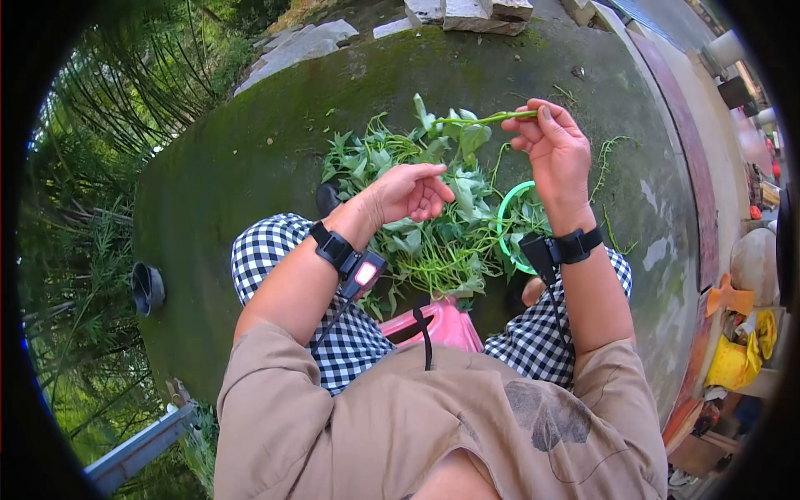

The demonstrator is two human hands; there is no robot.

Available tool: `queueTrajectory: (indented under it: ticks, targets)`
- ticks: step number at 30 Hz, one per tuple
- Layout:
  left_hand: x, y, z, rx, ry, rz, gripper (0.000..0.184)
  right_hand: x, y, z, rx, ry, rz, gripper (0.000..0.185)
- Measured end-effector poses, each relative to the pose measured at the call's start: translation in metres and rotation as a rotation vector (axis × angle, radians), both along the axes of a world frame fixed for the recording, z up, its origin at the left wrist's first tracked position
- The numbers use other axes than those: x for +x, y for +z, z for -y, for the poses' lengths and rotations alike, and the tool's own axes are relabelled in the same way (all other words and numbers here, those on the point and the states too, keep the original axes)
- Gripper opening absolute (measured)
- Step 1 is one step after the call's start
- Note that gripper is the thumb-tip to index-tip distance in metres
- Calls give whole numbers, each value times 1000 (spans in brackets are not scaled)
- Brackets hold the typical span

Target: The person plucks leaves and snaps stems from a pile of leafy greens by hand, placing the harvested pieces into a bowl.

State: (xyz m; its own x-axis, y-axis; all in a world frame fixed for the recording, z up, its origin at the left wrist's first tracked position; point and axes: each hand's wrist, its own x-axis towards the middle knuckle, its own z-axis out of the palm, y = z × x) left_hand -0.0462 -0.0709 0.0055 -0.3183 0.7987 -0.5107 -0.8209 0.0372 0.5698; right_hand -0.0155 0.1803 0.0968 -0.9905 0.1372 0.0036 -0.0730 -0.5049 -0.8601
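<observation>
Between the thumb and fingers of my right hand point(554, 146), a green leafy stem point(483, 119) is pinched by its end, its leaves pointing left. My left hand point(414, 193) hovers over a heap of leafy stems point(417, 242), fingers loosely curled; whether it holds anything is hidden. The heap lies on the ground between my legs. Beside it on the right stands a bright green round container point(502, 218) with leaves inside, below my right hand. A pink plastic item point(457, 323) is at the heap's near side.
Mossy concrete ground point(275, 142) surrounds the heap, with loose stems point(604, 167) at its right. Stone blocks point(483, 15) lie at the top. A dark pot point(147, 288) stands at the left, near bushes. Yellow point(733, 362) and orange items are at the right edge.
</observation>
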Motion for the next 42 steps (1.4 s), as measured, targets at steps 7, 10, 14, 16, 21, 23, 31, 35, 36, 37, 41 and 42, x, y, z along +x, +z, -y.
queueTrajectory:
  ticks: [7, 10, 14, 16, 21, 23, 31, 35, 36, 37, 41, 42]
  targets:
    - [-24, 44, -5, 361, 623, 14, 40, 10, -12, 11, 78, 83, 243, 18]
    - [-33, 55, -15, 183, 654, -231, 37, 8, -31, 5, 381, 126, 460, 18]
    - [-31, 62, -30, 113, 643, -351, 30, 10, -42, 17, 1385, -370, -121, 27]
    - [-26, 65, -41, 113, 644, -349, 28, 8, -20, 30, 1182, -299, -246, 28]
    - [-10, 60, -70, 14, 589, -470, 34, 3, -24, 35, 1062, -203, -29, 19]
    - [-8, 62, -76, -60, 593, -571, 32, -6, -31, 27, 718, -204, 40, 13]
    - [-21, 79, -58, -273, 811, -705, 15, -14, 3, -8, 11, -94, 240, 11]
    - [-24, 98, -47, -274, 1041, -707, 8, -7, 17, -17, -19, -98, 283, 11]
    - [-26, 100, -45, -279, 1095, -770, 7, -5, 20, -20, -12, -101, 294, 11]
    - [-30, 100, -41, -285, 1146, -833, 6, -3, 22, -22, 19, -119, 284, 12]
    - [-26, 115, -37, -403, 1187, -1332, 3, 10, 15, -18, 259, -205, 274, 12]
    - [-24, 117, -37, -450, 1148, -1516, 4, 11, 7, -16, 343, -198, 254, 13]
